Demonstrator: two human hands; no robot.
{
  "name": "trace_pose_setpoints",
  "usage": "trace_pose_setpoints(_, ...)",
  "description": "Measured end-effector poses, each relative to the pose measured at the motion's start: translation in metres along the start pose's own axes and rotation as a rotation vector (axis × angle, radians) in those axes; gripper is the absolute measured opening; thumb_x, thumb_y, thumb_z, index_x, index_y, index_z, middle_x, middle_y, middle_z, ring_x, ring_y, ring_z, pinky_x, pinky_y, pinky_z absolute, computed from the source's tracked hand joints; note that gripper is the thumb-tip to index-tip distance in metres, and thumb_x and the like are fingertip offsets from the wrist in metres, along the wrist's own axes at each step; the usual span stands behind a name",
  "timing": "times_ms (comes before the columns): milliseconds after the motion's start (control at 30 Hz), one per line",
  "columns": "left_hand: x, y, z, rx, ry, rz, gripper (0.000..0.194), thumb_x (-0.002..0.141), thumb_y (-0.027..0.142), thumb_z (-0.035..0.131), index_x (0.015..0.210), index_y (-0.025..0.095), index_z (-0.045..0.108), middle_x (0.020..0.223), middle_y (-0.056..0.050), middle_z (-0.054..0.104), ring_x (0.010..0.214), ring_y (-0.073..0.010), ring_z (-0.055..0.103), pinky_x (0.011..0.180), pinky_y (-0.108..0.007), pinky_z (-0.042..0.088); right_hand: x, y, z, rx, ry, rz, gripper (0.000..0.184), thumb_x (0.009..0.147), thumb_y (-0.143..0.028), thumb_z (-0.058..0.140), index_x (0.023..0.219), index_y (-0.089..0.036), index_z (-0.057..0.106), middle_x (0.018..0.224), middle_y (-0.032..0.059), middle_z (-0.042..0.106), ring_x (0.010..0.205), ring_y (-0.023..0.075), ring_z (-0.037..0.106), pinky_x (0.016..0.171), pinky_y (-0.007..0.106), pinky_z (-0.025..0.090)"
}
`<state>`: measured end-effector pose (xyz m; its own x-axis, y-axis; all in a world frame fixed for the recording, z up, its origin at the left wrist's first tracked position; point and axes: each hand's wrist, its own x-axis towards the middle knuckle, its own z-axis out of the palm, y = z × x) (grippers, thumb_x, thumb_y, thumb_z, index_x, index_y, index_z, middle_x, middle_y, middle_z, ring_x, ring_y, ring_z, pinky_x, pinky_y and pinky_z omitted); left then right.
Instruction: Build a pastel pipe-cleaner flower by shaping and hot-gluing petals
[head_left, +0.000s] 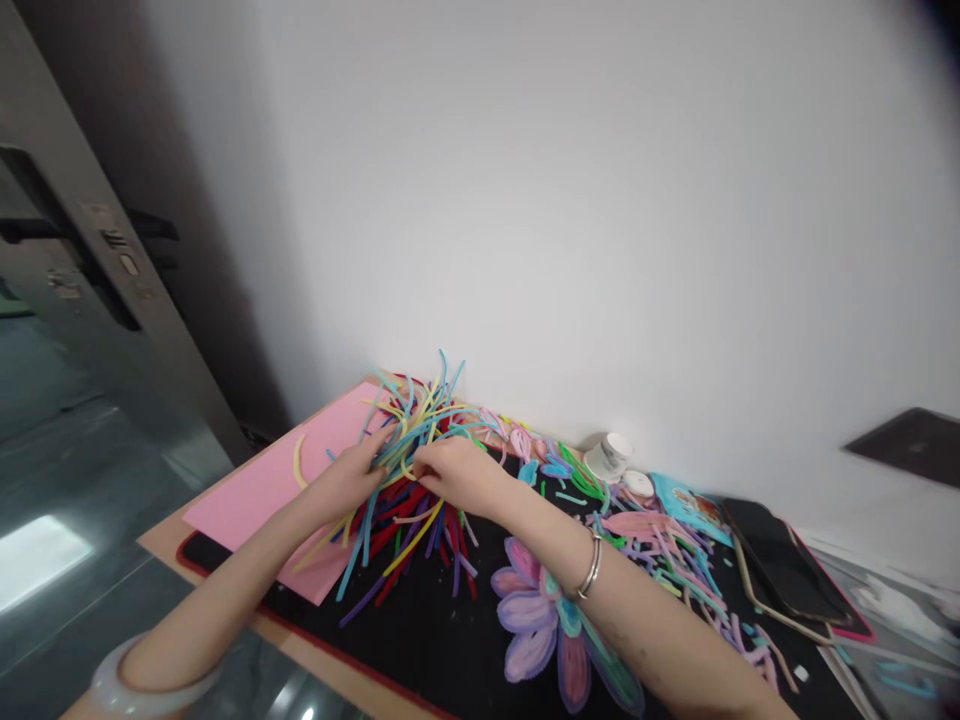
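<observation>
A heap of coloured pipe cleaners [411, 500] in yellow, blue, red and purple lies on a black mat [420, 630] and a pink sheet [270, 480]. My left hand [351, 478] is closed on strands at the left of the heap. My right hand [454, 472], with a silver bracelet on its wrist, pinches strands at the top of the heap. The two hands nearly touch. A single yellow pipe cleaner [298, 460] lies curved on the pink sheet.
A flower made of purple and blue pipe cleaners [544, 625] lies under my right forearm. Loose pink, green and blue pieces [660, 545] spread to the right. A small white roll [609, 456] stands by the wall. A dark phone [780, 565] lies far right. A door is at left.
</observation>
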<state>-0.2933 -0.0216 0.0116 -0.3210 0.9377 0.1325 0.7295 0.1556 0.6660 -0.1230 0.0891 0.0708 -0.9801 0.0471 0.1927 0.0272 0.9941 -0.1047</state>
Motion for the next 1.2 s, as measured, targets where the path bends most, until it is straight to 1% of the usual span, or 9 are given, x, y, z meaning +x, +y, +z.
trace_pose_setpoints(100, -0.001, -0.003, -0.001, 0.009, 0.003, -0.014, 0.065, 0.075, 0.02, 0.042, 0.139, 0.015, 0.039, 0.143, -0.008, 0.05, 0.134, -0.0262, 0.043, 0.112, -0.039, 0.033, 0.005, 0.002, 0.008, -0.026, -0.085, -0.073, 0.009, 0.083, -0.011, 0.06, 0.083, -0.018, 0.064, 0.08, 0.0, 0.069, 0.076, 0.0122, 0.062, 0.068, 0.021, 0.041)
trace_pose_setpoints(267, -0.004, -0.001, -0.003, 0.003, -0.002, -0.023, 0.065, 0.074, 0.019, 0.041, 0.138, 0.014, 0.04, 0.143, -0.006, 0.05, 0.136, -0.0253, 0.04, 0.113, -0.036, 0.03, 0.009, -0.002, 0.017, -0.177, -0.101, -0.056, 0.016, 0.085, -0.007, 0.053, 0.078, -0.012, 0.067, 0.085, 0.0126, 0.068, 0.091, 0.0254, 0.06, 0.074, 0.034, 0.043)
trace_pose_setpoints(333, -0.004, 0.0, -0.003, -0.007, -0.01, -0.024, 0.065, 0.074, 0.02, 0.042, 0.139, 0.016, 0.039, 0.145, -0.006, 0.048, 0.136, -0.0247, 0.041, 0.114, -0.036, 0.03, 0.009, -0.004, 0.019, -0.221, -0.108, -0.048, 0.017, 0.083, -0.005, 0.052, 0.078, -0.01, 0.068, 0.085, 0.0142, 0.068, 0.093, 0.0273, 0.059, 0.074, 0.037, 0.043)
trace_pose_setpoints(533, -0.005, 0.007, -0.001, -0.056, -0.056, -0.008, 0.068, 0.076, 0.029, 0.047, 0.141, 0.014, 0.035, 0.147, -0.01, 0.045, 0.136, -0.0264, 0.04, 0.114, -0.039, 0.03, 0.011, -0.007, 0.029, -0.22, -0.181, -0.164, 0.014, 0.088, -0.021, 0.055, 0.088, -0.014, 0.067, 0.094, 0.0103, 0.068, 0.092, 0.0238, 0.061, 0.069, 0.032, 0.047)
trace_pose_setpoints(733, -0.012, 0.014, -0.002, -0.116, -0.096, 0.017, 0.08, 0.064, 0.02, 0.055, 0.142, 0.016, 0.035, 0.149, -0.01, 0.042, 0.138, -0.0296, 0.036, 0.115, -0.041, 0.03, 0.011, -0.003, 0.022, -0.183, -0.186, -0.108, 0.019, 0.093, -0.027, 0.05, 0.098, -0.015, 0.064, 0.089, 0.0096, 0.07, 0.084, 0.0222, 0.066, 0.069, 0.031, 0.047)
trace_pose_setpoints(867, -0.013, 0.01, -0.003, -0.168, -0.081, 0.019, 0.073, 0.068, 0.019, 0.052, 0.139, 0.017, 0.038, 0.149, -0.009, 0.042, 0.137, -0.0284, 0.038, 0.114, -0.044, 0.029, 0.009, 0.005, 0.009, -0.142, -0.201, -0.07, 0.021, 0.094, -0.028, 0.05, 0.094, -0.015, 0.066, 0.092, 0.0104, 0.07, 0.086, 0.0205, 0.066, 0.07, 0.028, 0.047)
trace_pose_setpoints(1000, -0.011, 0.002, -0.002, -0.196, -0.066, 0.018, 0.072, 0.07, 0.021, 0.053, 0.14, 0.016, 0.037, 0.15, -0.012, 0.04, 0.137, -0.0272, 0.038, 0.114, -0.043, 0.03, 0.008, 0.008, 0.009, -0.088, -0.222, -0.059, 0.022, 0.09, -0.031, 0.055, 0.089, -0.012, 0.067, 0.094, 0.014, 0.069, 0.088, 0.022, 0.065, 0.071, 0.028, 0.048)
trace_pose_setpoints(1100, -0.01, -0.002, -0.001, -0.201, -0.055, 0.004, 0.075, 0.068, 0.019, 0.051, 0.141, 0.015, 0.034, 0.149, -0.013, 0.041, 0.137, -0.0268, 0.038, 0.114, -0.045, 0.03, 0.008, 0.006, 0.016, -0.032, -0.216, -0.048, 0.02, 0.09, -0.026, 0.055, 0.092, -0.011, 0.067, 0.093, 0.0143, 0.07, 0.087, 0.0228, 0.066, 0.071, 0.029, 0.048)
trace_pose_setpoints(1200, -0.01, -0.003, -0.001, -0.191, -0.05, -0.012, 0.077, 0.067, 0.018, 0.049, 0.142, 0.012, 0.033, 0.149, -0.014, 0.04, 0.137, -0.0256, 0.038, 0.114, -0.043, 0.03, 0.008, 0.005, 0.02, 0.038, -0.207, -0.029, 0.018, 0.086, -0.011, 0.052, 0.097, -0.01, 0.066, 0.093, 0.0131, 0.071, 0.086, 0.0211, 0.066, 0.071, 0.028, 0.047)
